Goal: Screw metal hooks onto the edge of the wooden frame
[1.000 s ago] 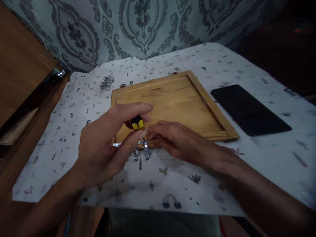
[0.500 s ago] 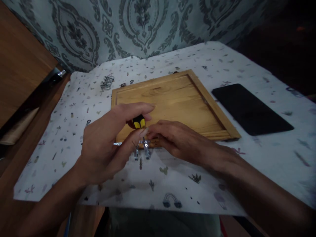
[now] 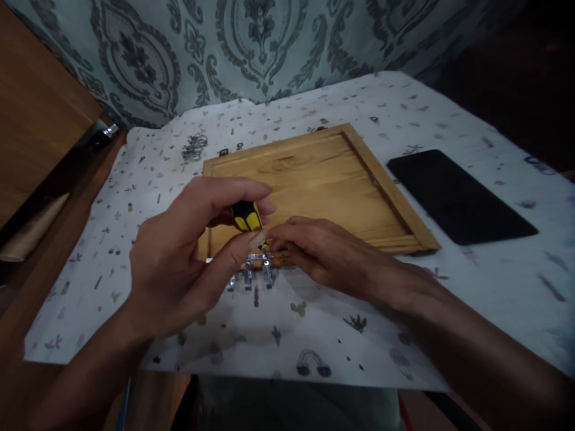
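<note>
My left hand [image 3: 179, 257] is closed around a short screwdriver [image 3: 247, 216] with a black and yellow handle, held tilted over the near edge of the wooden panel [image 3: 314, 185]. Under it, small shiny metal clips [image 3: 268, 272] stick out from that edge towards me in a row. The fingers of my right hand [image 3: 332, 251] are pinched beside the screwdriver's lower end, at the panel's near rim. What they grip, if anything, is hidden behind the knuckles.
A black flat slab [image 3: 462, 197] lies right of the panel on the white patterned tablecloth [image 3: 368, 359]. Loose metal pieces [image 3: 194, 147] are heaped at the back left. A patterned curtain [image 3: 260, 48] hangs behind, and brown wooden furniture [image 3: 45, 78] stands at the left.
My left hand has shifted slightly left and up, and the screwdriver handle leans further left, showing more of itself and the clips. My right hand has hardly moved.
</note>
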The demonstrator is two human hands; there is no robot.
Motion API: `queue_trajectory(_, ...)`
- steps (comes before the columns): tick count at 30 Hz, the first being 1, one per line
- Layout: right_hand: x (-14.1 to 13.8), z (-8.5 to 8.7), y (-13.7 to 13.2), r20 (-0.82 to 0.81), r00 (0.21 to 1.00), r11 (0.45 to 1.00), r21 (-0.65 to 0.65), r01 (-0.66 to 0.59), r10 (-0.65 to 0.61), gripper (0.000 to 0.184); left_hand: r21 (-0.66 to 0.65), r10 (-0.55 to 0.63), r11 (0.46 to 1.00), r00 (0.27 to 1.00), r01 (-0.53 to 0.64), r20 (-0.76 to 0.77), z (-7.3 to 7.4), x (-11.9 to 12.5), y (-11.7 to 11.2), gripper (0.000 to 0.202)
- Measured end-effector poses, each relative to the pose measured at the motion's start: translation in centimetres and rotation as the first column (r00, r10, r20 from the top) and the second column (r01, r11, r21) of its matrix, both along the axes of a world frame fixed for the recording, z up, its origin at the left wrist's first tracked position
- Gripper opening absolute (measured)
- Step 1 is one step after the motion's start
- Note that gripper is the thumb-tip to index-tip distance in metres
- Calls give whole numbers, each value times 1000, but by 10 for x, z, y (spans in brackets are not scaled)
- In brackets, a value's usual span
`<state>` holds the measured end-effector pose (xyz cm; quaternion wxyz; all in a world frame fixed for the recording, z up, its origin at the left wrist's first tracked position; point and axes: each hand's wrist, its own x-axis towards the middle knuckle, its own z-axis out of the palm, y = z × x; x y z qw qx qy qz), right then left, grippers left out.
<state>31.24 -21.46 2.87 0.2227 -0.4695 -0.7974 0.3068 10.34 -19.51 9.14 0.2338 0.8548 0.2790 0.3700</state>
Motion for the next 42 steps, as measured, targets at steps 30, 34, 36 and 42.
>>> queue_trajectory(30, 1, -2, 0, -50, 999, 1000, 22, -20, 21, 23, 290, -19, 957, 999, 32, -49, -2, 6, 2, 37)
queue_trajectory(34, 2, -6, 0, -56, 998, 999, 24, -22, 23, 25, 249, -77, 964, 994, 93, -75, 1, 7, 3, 38)
queue_trajectory(36, 2, -9, 0, -70, 997, 998, 48, -36, 39, 27, 259, -84, 961, 994, 101, -75, 0, 7, 4, 34)
queue_trajectory(42, 1, -7, -4, -222, 974, 995, 98, -15, 37, 16, 298, -129, 946, 991, 129, -19, -6, 9, 8, 30)
